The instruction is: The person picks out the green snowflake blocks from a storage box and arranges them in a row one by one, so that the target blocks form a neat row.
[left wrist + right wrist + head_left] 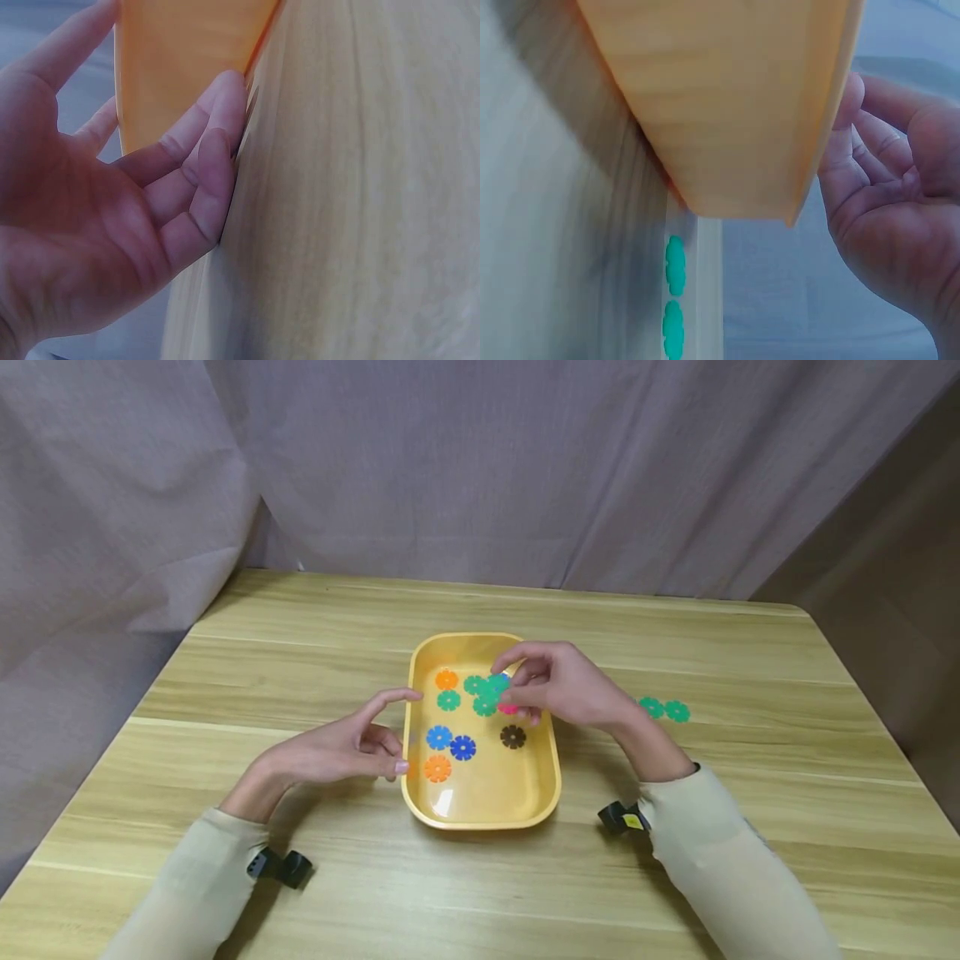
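A yellow tray (480, 823) holds several flower-shaped plastic discs. My left hand (345, 747) is at its left side, with the index finger and thumb spread apart at the rim. In the left wrist view the other fingers bend loosely beside the tray's outer wall (180, 67). Over the tray's right rim reaches my right hand (566, 685), thumb and index finger curved around a cluster of green discs (485, 704). Whether a disc is pinched there I cannot tell; the right wrist view hides the fingertips' far side behind the rim.
Also in the tray lie orange discs (438, 768), a light blue disc (438, 737), a dark blue disc (462, 747), a brown disc (513, 737) and a partly covered pink disc (508, 709). Two green discs (677, 711) lie on the wooden table (420, 893) at right. Grey curtain (450, 468) hangs behind.
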### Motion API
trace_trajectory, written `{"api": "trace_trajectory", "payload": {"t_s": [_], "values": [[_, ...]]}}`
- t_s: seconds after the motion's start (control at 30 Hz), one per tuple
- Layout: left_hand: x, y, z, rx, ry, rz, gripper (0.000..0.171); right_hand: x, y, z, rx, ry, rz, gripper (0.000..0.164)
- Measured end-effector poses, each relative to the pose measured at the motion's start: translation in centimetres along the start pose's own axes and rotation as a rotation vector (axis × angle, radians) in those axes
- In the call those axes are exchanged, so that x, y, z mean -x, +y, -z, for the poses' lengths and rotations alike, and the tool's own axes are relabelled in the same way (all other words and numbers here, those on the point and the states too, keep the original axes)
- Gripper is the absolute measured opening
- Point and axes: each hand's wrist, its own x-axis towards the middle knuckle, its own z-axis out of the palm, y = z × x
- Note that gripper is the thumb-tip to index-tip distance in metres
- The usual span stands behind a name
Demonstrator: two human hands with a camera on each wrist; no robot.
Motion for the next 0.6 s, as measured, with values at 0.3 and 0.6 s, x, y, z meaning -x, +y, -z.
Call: {"api": "trace_trajectory", "payload": {"t_s": [0.3, 0.6], "values": [[0.0, -0.1, 0.1, 0.006, -0.003, -0.005, 0.088, 1.4, 1.0, 2.0, -0.017, 0.096, -0.027, 0.034], [0.2, -0.1, 0.1, 0.005, -0.001, -0.003, 0.088, 3.3, 2.2, 3.9, -0.015, 0.153, -0.088, 0.037]]}}
